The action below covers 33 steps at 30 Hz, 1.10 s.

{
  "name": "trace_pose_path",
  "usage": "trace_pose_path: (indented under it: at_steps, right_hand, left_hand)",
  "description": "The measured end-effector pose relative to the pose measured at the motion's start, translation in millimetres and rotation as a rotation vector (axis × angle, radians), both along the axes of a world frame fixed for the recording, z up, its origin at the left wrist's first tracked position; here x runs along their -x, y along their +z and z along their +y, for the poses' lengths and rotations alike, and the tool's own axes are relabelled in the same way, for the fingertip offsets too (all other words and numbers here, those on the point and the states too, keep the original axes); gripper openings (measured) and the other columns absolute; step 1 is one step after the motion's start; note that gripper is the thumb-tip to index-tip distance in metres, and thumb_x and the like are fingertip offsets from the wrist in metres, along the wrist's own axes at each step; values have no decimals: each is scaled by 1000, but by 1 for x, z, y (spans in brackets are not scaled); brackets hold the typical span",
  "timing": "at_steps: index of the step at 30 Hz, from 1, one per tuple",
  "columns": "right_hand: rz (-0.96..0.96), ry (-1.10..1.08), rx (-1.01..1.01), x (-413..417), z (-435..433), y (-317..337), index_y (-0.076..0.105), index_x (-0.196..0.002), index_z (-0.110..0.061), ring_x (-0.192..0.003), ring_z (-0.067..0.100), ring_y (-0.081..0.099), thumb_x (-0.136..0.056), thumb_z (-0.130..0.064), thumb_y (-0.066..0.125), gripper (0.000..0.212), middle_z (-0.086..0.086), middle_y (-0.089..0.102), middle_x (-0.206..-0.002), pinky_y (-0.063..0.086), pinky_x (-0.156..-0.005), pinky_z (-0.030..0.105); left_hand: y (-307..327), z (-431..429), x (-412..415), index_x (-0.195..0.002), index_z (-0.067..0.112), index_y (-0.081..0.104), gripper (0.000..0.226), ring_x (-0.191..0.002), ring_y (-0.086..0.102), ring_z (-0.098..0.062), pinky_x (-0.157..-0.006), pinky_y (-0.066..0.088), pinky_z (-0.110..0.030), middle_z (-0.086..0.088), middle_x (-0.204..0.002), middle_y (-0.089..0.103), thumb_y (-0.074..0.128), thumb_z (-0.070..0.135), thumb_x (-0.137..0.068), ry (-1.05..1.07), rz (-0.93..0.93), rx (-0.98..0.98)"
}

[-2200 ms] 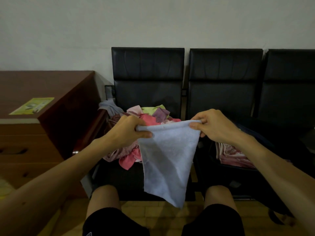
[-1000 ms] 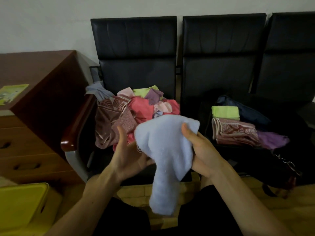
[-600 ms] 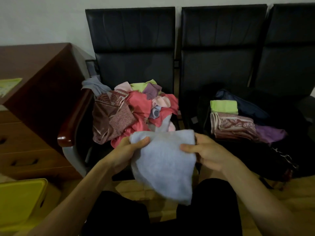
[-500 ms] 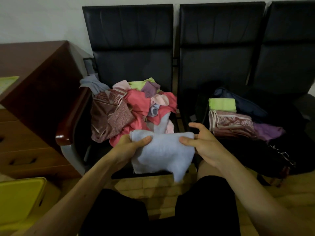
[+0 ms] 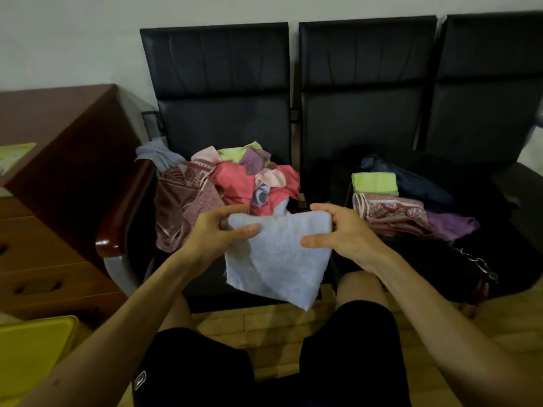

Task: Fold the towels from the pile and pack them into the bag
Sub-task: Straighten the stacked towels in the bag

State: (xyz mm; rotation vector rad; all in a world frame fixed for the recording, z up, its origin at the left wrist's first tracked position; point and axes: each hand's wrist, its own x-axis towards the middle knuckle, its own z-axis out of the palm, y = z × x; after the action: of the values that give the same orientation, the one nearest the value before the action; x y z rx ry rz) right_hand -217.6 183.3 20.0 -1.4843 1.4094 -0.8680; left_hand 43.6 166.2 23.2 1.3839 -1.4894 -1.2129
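Above the knees, pale blue towel (image 5: 276, 259) hangs between left hand (image 5: 217, 233) and right hand (image 5: 343, 233), each pinching a top corner. Step: mid-fold. Next: halve again, then carry rightward to bag (image 5: 426, 259); its mouth is too dim to judge. Lower edge hangs free; pile (image 5: 232, 183) sits just behind.

The pale blue towel (image 5: 279, 254) is shown in one plain shade. Behind it to the left, the pile (image 5: 235, 186) is mixed in coral red, lime green, purple and pale pink, with a brown leaf-printed cloth (image 5: 182, 201). To its right, a lime-green towel (image 5: 374, 182), a maroon leaf-patterned towel (image 5: 390, 210) and a purple towel (image 5: 449, 226) are seen against the black bag (image 5: 440, 259). Black chairs (image 5: 217, 83) are seen behind it.
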Motion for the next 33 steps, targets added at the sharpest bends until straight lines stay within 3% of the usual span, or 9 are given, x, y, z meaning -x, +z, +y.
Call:
trace_pose_path:
  at_steps: [3,6,12,16,18,23,28,31,33]
  right_hand:
    - [120,59,25,0,4,3,48,-142,-19,-115,10,55,-64,-25,92,90,-8,56,-129,47,-87,21]
    - [217,90,91,0,5,0,56,-132,-19,-108,9,59,-67,-26,90,74,-9,61,-119,48,-85,26]
    - [374,2,205,4,3,-3,68,-117,-16,-93,11,64,-80,-33,79,42,-3,70,-104,44,-68,14]
    - [394,0,229,13,4,5,71,-109,-16,-90,11,65,-84,-29,75,28,-2,71,-99,52,-73,25]
    - [370,-14,228,18,5,8,72,-107,-17,-92,11,65,-85,-27,75,25,-2,72,-100,54,-78,30]
    - [68,-87,138,40,10,26,72,-91,-27,-91,8,67,-86,-25,75,7,-8,72,-93,55,-81,30]
    - [-356,-160,4,57,12,10,67,-114,-26,-108,13,67,-67,-32,87,52,-3,71,-115,56,-91,33]
    - [-381,-195,-103,47,4,-23,65,-109,-23,-103,7,68,-77,-18,83,37,-7,74,-108,54,-83,20]
    - [-564,-254,-106,44,-3,-37,68,-110,-21,-105,8,69,-83,-15,74,28,-7,75,-107,55,-84,22]
  left_hand:
    - [3,-1,-5,-123,23,67,58,-96,58,4,-65,52,-9,18,-111,60,86,17,-69,-51,-4,1]
    - [3,-3,-9,-122,24,66,57,-95,58,3,-63,52,-9,20,-108,60,86,14,-69,-54,-45,37]
    - [3,-6,-9,-105,41,66,43,-95,62,2,-81,57,-23,21,-102,64,86,26,-70,-90,-315,237]
    - [9,-4,2,-105,28,74,35,-83,62,11,-69,49,-6,19,-93,68,86,28,-72,-72,-407,361]
    - [13,-5,10,-98,28,75,29,-79,61,11,-64,48,-5,15,-89,70,86,28,-71,-42,-438,429]
    - [28,-18,30,-96,24,76,22,-80,65,-3,-67,50,-23,8,-86,72,81,33,-77,-77,-442,503]
    - [54,-39,59,-83,31,72,15,-102,54,-1,-76,45,-16,11,-107,57,82,34,-71,-191,-287,444]
    - [59,-59,88,-96,15,72,20,-90,69,-11,-71,55,-21,0,-96,72,71,27,-80,-400,-82,327]
    - [48,-85,109,-96,16,71,21,-83,71,-15,-66,56,-24,-4,-91,73,67,31,-83,-385,-3,247]
